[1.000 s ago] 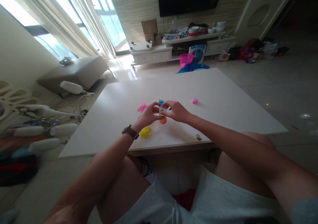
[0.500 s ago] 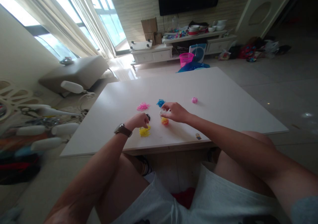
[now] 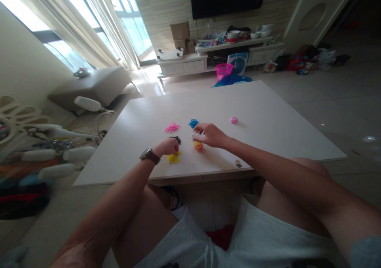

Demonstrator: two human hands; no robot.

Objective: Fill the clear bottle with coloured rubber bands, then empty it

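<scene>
My left hand [image 3: 169, 147], with a watch on its wrist, has its fingers closed and pointing down at the near-left pile of yellow rubber bands [image 3: 173, 159]. The fingertips touch the pile; whether a band is pinched in them is too small to see. Just beyond the knuckles lie black rubber bands [image 3: 176, 139], partly covered by the hand. My right hand [image 3: 210, 135] grips the upper part of a small clear plastic container [image 3: 195, 134]. Yellow and orange pieces [image 3: 198, 145] show at its bottom. Blue rubber bands [image 3: 193, 123] and pink rubber bands [image 3: 172, 127] lie farther back.
A small pink ball-like object [image 3: 233, 120] sits right of my right hand on the white table [image 3: 238, 97]. A small cartoon figure [image 3: 238, 163] lies near the front edge. Past the table stand a pink basket [image 3: 224, 71] and a low cabinet [image 3: 181, 66].
My left hand has lowered and its fingers have drawn together at the yellow pile, uncovering more of the black bands. My right hand stays on the container.
</scene>
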